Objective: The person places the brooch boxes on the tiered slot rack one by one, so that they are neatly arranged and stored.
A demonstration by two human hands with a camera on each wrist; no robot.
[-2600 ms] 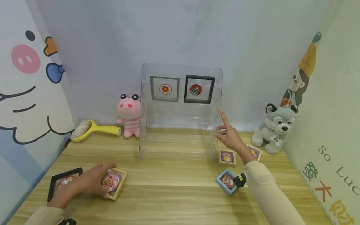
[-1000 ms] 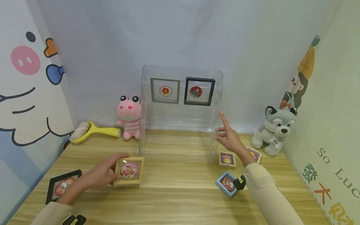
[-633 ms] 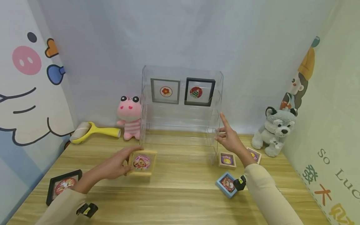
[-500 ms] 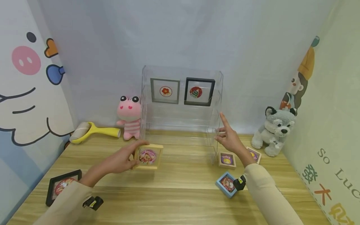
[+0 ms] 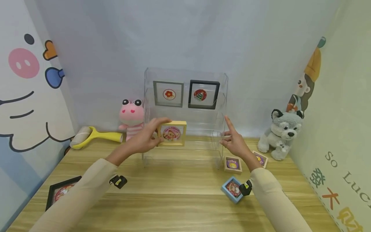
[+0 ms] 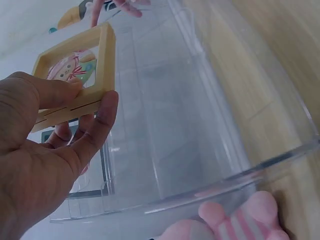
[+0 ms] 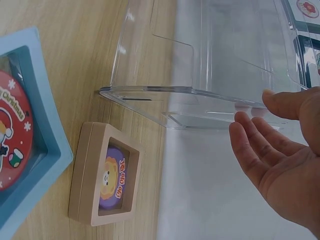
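In the head view, my left hand pinches the left edge of a yellow wooden picture frame with a pink round badge inside. Thumb and fingers grip its border in the left wrist view. The frame is held upright in front of the clear acrylic display rack, level with its middle tiers. Two frames, a grey-green one and a black one, stand on the upper tier. My right hand, index finger extended, touches the rack's right side panel; the right wrist view shows its fingers nearly straight.
At the right lie a blue frame and two small wooden frames. A black frame is partly behind the left sleeve. A pink plush, a yellow-handled roller and a husky plush stand along the back.
My left hand has lifted the yellow wooden frame from the table at left, carried it right and up, and tilted it upright before the rack. The right hand has stayed at the rack's side.
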